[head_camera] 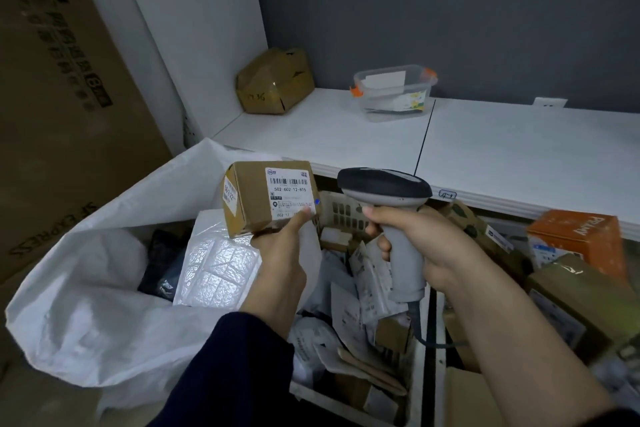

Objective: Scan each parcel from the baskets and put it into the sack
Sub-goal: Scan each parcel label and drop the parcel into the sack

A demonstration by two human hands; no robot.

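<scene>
My left hand [282, 253] grips a small cardboard parcel [254, 199] from below, thumb on its white barcode label, which faces up toward me. It is held above the far edge of the open white sack [79, 295]. Inside the sack lie a bubble-wrap mailer [214, 270] and a dark bag. My right hand [420, 241] grips the handle of a grey barcode scanner [384, 187], whose head points left at the parcel. Below both hands stands a white basket [414, 374] full of grey mailers and small boxes.
A second basket on the right holds brown boxes and an orange box [576, 236]. Behind is a white table [502, 146] with a crumpled cardboard box [275, 81] and a clear plastic tub [394, 92]. Large cartons [65, 87] stand at left.
</scene>
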